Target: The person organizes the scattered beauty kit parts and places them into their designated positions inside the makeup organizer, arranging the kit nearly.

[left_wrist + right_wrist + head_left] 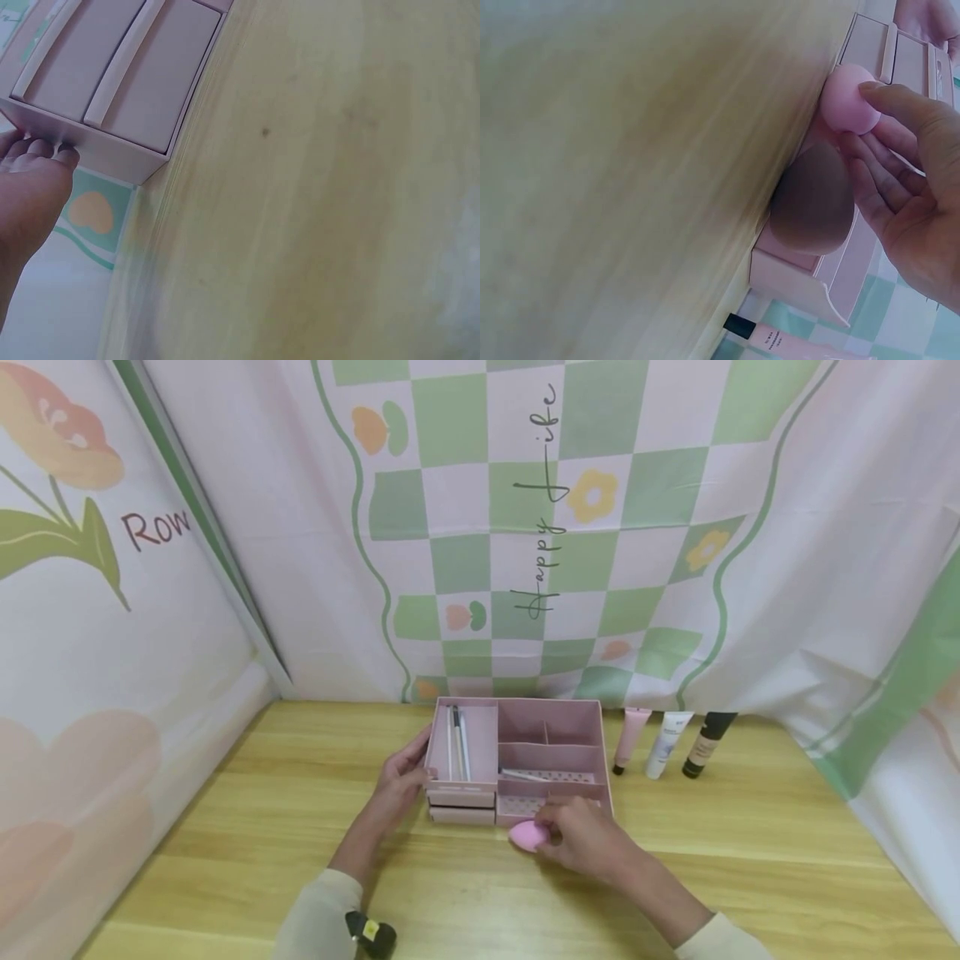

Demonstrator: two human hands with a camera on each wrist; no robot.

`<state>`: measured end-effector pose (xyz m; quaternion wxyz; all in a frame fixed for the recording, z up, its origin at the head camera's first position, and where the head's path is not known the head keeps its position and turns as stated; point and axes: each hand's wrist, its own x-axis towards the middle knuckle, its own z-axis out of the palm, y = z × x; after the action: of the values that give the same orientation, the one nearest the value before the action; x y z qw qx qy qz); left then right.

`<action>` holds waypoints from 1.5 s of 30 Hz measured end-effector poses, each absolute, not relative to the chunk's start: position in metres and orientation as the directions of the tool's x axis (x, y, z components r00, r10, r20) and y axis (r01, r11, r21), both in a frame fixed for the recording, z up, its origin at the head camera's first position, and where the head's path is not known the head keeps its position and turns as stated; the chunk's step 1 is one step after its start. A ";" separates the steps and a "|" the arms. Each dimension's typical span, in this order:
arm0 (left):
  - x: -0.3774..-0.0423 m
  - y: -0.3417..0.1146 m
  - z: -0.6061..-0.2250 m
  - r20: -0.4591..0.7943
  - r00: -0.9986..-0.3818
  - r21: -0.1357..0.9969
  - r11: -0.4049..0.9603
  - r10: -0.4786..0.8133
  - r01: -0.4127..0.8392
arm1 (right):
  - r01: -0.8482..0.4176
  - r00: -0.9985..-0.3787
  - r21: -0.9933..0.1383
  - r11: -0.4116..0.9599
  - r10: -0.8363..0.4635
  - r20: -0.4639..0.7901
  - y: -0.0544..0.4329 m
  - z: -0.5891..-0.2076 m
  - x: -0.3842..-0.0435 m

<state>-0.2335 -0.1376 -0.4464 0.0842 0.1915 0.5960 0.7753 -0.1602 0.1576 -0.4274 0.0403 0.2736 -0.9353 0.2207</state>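
Note:
A pink teardrop makeup sponge (529, 836) is pinched between thumb and fingers of my right hand (588, 839), just before the organizer's front right. In the right wrist view the same pink sponge (850, 100) shows beside a brown egg-shaped sponge (814, 201) close under the fingers; I cannot tell whether the hand holds it too. The head view hides the brown one. My left hand (397, 789) grips the left side of the pink desk organizer (551, 706), thumb at its front corner. Its fingers (37, 150) lie against the side wall in the left wrist view.
Slim brush-like sticks (458, 743) lie on the organizer's upper left tray, above two drawers (461, 806). Right of the organizer stand a pink tube (632, 739), a white tube (667, 745) and a black-capped beige tube (707, 745). A patterned curtain (525, 552) hangs behind the wooden table (750, 877).

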 end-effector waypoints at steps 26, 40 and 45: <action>-0.233 -0.137 -0.446 0.211 -0.909 0.955 -0.273 0.360 0.114 | -0.493 -0.866 -0.557 0.668 -0.434 0.246 0.180 -0.402 -0.187; -0.233 -0.136 -0.446 0.202 -0.912 0.957 -0.269 0.357 0.106 | -0.432 -0.888 -0.598 0.675 -0.433 0.152 0.172 -0.412 -0.210; -0.232 -0.136 -0.446 0.201 -0.913 0.957 -0.271 0.356 0.105 | -0.452 -0.876 -0.589 0.670 -0.459 0.150 0.170 -0.419 -0.211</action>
<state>-0.2324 -0.1358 -0.4458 0.0812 0.1924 0.5983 0.7736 -0.2114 0.1704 -0.4186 -0.0051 0.2491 -0.9138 0.3207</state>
